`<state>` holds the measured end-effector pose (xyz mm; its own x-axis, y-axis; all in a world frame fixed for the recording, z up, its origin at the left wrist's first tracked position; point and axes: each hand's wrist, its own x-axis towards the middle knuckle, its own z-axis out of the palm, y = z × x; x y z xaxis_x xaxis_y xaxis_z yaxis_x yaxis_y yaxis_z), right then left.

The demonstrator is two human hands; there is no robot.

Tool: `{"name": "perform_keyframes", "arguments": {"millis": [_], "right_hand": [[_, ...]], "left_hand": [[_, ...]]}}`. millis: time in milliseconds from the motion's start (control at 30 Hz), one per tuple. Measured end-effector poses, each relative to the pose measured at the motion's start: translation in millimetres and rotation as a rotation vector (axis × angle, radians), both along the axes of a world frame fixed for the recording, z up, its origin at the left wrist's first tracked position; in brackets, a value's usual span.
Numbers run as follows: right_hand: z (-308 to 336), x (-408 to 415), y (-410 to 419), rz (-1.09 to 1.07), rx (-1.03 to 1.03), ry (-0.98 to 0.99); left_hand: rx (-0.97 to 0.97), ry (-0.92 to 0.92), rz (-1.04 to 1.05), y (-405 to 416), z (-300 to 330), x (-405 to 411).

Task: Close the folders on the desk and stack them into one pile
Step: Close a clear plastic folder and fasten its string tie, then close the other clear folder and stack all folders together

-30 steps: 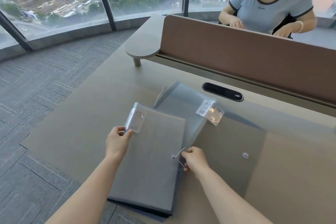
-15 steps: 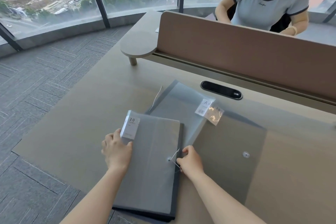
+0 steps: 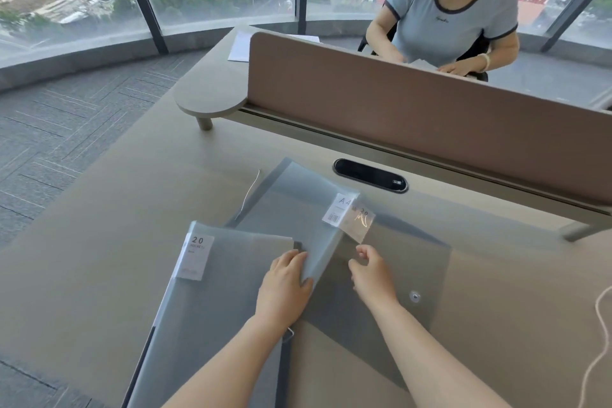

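A closed grey folder [image 3: 215, 301] with a "20" label lies at the near left of the desk [image 3: 109, 242]. Beside it lies an open translucent folder: its cover [image 3: 298, 209], which carries an "A4" label, stands tilted up, and its back sheet [image 3: 407, 262] with a snap button lies flat to the right. My left hand [image 3: 284, 285] rests on the closed folder's right edge and pinches the lower corner of the raised cover. My right hand [image 3: 371, 275] hovers just right of that cover, below the hanging label, with its fingers loosely curled and nothing in them.
A brown divider panel [image 3: 430, 116] runs across the back, with a black cable port [image 3: 371, 174] in front of it. A person sits behind the panel handling papers. A white cord [image 3: 599, 334] loops at the right edge. A thin string [image 3: 251, 190] lies left of the raised cover.
My left hand has crossed from the closed folder's left edge to its right edge and taken the raised cover. My right hand has left the closed folder's string fastener and moved up and right.
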<state>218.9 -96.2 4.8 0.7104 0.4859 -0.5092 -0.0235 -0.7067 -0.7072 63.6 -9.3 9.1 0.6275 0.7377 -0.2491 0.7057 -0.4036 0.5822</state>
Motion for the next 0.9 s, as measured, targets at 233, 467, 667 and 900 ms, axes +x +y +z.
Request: {"name": "perform_keyframes", "arguments": {"millis": [233, 467, 667, 900], "right_hand": [[1.4, 61.7, 19.5, 0.081, -0.032, -0.038], [6.9, 98.3, 62.4, 0.248, -0.143, -0.159], [-3.0, 115.7, 87.1, 0.328, -0.145, -0.194], [-14.8, 119.8, 92.8, 0.302, -0.164, -0.236]], "left_hand": [[-0.037, 0.091, -0.106, -11.7, -13.9, 34.7], [0.042, 0.068, -0.159, -10.6, -27.9, 54.7], [0.065, 0.092, -0.149, -2.7, -39.1, 70.4], [0.134, 0.150, -0.161, -4.5, -57.3, 72.0]]}}
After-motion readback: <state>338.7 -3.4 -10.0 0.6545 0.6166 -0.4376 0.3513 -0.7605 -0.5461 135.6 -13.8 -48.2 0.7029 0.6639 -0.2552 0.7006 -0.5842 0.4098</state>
